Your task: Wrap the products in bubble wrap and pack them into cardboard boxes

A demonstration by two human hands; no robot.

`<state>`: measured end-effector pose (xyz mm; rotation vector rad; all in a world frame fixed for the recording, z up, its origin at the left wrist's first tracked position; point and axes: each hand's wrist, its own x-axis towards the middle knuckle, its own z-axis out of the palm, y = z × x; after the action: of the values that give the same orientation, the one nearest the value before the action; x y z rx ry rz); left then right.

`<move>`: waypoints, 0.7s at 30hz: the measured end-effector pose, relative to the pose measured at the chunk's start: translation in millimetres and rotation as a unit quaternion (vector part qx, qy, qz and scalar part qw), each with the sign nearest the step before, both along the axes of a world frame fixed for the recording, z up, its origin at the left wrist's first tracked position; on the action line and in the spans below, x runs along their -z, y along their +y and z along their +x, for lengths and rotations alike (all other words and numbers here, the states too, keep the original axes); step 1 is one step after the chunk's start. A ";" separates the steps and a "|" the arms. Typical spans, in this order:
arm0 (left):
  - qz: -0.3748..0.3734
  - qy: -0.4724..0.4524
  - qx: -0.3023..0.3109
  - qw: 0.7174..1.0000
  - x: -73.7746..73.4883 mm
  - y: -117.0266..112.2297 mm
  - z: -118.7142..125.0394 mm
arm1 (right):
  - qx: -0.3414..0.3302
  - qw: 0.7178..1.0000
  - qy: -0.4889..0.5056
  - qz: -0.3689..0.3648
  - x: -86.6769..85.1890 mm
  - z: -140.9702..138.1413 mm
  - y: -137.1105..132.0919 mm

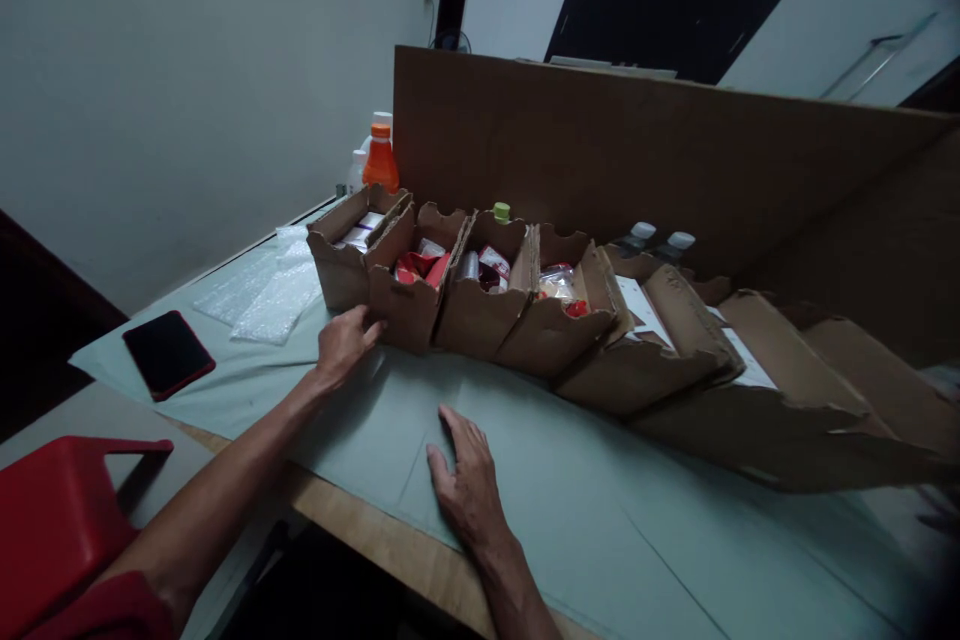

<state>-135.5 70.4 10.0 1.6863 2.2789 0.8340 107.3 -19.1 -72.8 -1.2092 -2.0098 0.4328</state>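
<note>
A row of open cardboard boxes (480, 315) stands across the table, holding small red and white packets. My left hand (343, 344) reaches to the front of the second box (409, 305), fingertips touching its lower corner, fingers loosely curled and holding nothing. My right hand (466, 480) lies flat and open on the pale green table cover (637, 520), in front of the boxes and apart from them.
A tall cardboard sheet (637, 150) stands behind the boxes. An orange bottle (380, 160) and white bottles are at the far left; two capped bottles (660, 242) behind. Bubble wrap (270, 295) and a dark phone (168, 353) lie left. A red stool (60, 520) is beside the table.
</note>
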 end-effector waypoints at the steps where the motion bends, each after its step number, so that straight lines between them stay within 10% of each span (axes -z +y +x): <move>1: -0.010 0.013 -0.009 1.000 -2.3 8.5 1.4 | 0.002 1.000 0.001 -0.002 -0.2 -0.1 0.0; 6: -0.028 0.048 -0.038 0.998 -3.7 34.5 13.3 | -0.013 1.000 -0.001 -0.006 -3.2 0.1 -0.1; 12: 0.025 0.064 -0.013 0.998 -6.3 9.2 9.5 | -0.017 1.000 0.001 0.014 1.8 1.5 2.5; 18: 0.239 0.154 -0.017 0.959 -52.2 9.7 -44.1 | -0.010 0.999 -0.003 0.032 11.9 2.3 5.8; 21: 0.187 0.196 0.023 0.962 -71.9 32.3 -71.8 | -0.011 0.999 -0.004 0.031 11.6 2.9 7.3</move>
<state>-207.3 102.7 81.9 2.2364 2.4269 1.0547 110.2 -11.8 -84.4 -1.1551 -2.0303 0.3738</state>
